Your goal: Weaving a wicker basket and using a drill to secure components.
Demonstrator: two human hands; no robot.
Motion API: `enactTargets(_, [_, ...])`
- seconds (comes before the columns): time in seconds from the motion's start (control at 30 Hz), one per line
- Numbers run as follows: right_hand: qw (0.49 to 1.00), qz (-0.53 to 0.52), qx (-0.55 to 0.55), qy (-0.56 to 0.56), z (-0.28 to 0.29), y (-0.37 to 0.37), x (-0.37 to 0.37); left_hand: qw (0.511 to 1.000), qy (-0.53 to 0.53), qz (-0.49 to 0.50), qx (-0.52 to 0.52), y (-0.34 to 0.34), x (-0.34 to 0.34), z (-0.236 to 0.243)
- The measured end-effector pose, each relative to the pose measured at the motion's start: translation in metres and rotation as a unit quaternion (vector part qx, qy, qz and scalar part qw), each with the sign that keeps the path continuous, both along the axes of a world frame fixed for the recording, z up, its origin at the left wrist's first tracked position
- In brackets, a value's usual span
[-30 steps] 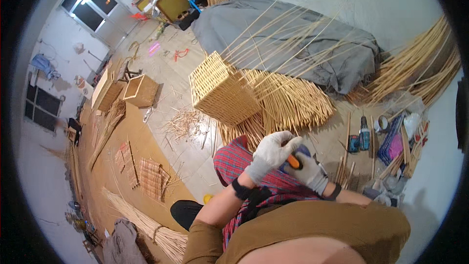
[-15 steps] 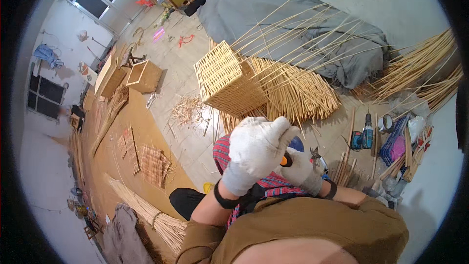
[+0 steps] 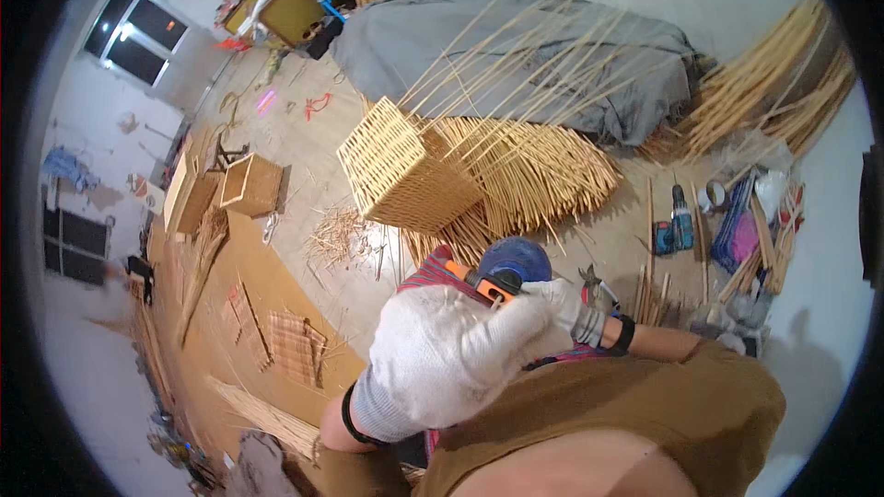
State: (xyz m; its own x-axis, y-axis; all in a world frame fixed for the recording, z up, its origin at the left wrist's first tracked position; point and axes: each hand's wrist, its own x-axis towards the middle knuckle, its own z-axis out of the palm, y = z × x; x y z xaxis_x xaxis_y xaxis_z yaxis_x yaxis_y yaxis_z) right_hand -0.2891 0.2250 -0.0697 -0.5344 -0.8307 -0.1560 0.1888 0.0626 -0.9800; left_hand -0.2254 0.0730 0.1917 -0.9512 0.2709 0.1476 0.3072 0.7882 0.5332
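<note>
Both of my hands wear white knit gloves and meet low in front of my body. My left hand (image 3: 433, 350) is closed, its back toward me, hiding what its fingers hold. Just beyond it shows an orange-and-black hand tool (image 3: 495, 291), with the tip of a thin pale stick in its opening. My right hand (image 3: 562, 308) is closed at the tool's right end, partly behind my left thumb. A rounded blue thing (image 3: 516, 260) shows behind the tool. Ahead stands a square woven wicker basket (image 3: 396, 170), tilted, with long unwoven rods reaching to the upper right.
A pile of cut rods (image 3: 543, 175) lies under the basket, before a grey cloth cover (image 3: 516, 46). Pliers (image 3: 594, 285), a cordless drill (image 3: 681, 221) and a blue crate (image 3: 732, 221) sit at right. A wooden box (image 3: 250, 186) and woven panels (image 3: 293, 345) are at left.
My hands have come lower and nearer to me, the left one moving left. More of the orange-and-black tool and the blue thing now shows. The whole view has shifted slightly.
</note>
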Motion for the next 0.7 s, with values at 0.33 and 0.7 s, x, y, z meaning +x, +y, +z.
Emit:
enactTargets(0.33, [0.979,-0.025,0.079,0.185,0.020,-0.020,-0.004,0.973,-0.006,0.160,0.164,-0.022,-0.038,-0.094])
enactTargets(0.7, [0.947,-0.251,0.041,-0.198,-0.015,-0.015,-0.063,0.814,-0.068,0.437,0.377,-0.079,0.058,-0.218])
